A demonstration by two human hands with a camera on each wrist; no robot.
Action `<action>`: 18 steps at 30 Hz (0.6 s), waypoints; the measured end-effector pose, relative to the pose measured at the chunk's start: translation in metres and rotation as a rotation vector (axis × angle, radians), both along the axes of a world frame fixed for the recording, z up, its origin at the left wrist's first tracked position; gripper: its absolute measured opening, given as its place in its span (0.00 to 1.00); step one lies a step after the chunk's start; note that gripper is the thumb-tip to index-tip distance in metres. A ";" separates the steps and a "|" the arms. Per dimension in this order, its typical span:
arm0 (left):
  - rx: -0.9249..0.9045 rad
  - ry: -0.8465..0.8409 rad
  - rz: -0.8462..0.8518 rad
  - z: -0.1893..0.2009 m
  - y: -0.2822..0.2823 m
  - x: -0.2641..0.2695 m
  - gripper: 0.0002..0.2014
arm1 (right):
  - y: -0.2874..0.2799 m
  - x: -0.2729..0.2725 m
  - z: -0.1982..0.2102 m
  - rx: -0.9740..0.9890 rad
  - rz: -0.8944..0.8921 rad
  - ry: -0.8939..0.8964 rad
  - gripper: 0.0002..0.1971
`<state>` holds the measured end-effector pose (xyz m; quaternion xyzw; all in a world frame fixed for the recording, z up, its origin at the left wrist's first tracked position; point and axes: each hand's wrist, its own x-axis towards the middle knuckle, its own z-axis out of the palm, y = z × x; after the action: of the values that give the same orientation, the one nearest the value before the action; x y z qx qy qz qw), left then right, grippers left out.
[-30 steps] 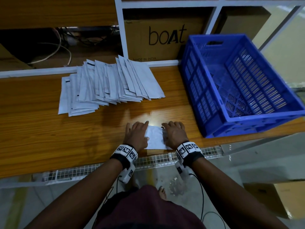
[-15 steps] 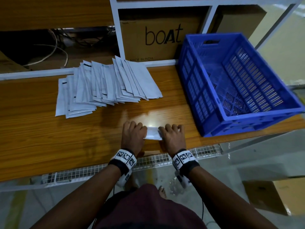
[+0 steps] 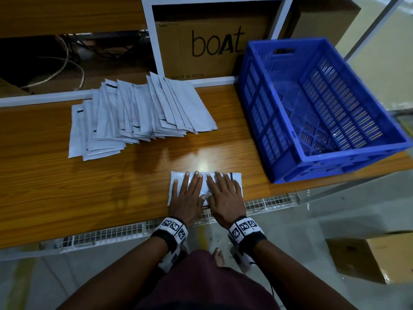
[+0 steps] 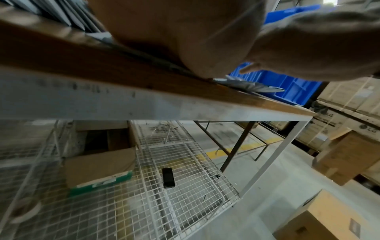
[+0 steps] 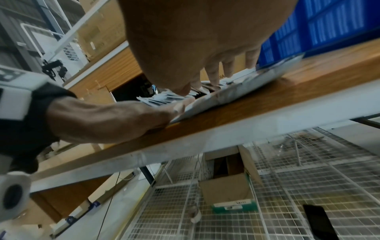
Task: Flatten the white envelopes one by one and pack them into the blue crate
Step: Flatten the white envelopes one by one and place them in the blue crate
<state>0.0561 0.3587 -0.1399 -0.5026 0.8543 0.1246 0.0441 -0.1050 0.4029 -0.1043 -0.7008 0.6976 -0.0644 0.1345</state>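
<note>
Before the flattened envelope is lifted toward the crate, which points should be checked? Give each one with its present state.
1. Envelope lies flat on the table: ok.
2. Left hand and right hand both press it with straight fingers: ok.
3. Blue crate has room: ok, nothing visible inside.
4. Crate beside the envelope, path free: ok.
5. All creases gone under the palms: cannot tell.
6. Envelope pile apart from this one: ok.

You are in a warehouse packing area. Brown cardboard cartons (image 4: 337, 155) stand on the grey concrete floor (image 4: 273, 191), near your wooden packing bench (image 3: 67, 186) and white wire-mesh shelf (image 5: 308, 186).
</note>
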 end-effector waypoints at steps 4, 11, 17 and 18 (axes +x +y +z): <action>0.011 0.022 0.011 -0.006 0.000 -0.001 0.32 | 0.005 0.000 -0.017 0.092 0.017 0.027 0.30; 0.037 0.014 0.006 -0.006 -0.002 0.001 0.32 | 0.002 -0.001 -0.025 0.110 -0.008 0.047 0.29; 0.028 0.076 0.003 -0.007 0.000 0.003 0.31 | 0.001 0.000 -0.024 0.120 -0.008 0.048 0.30; 0.023 0.081 0.009 -0.006 0.001 0.003 0.32 | 0.001 0.000 -0.024 0.129 -0.006 0.048 0.30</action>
<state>0.0589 0.3592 -0.1460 -0.5003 0.8518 0.1548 0.0148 -0.1051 0.4037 -0.1279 -0.6899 0.7054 -0.0031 0.1624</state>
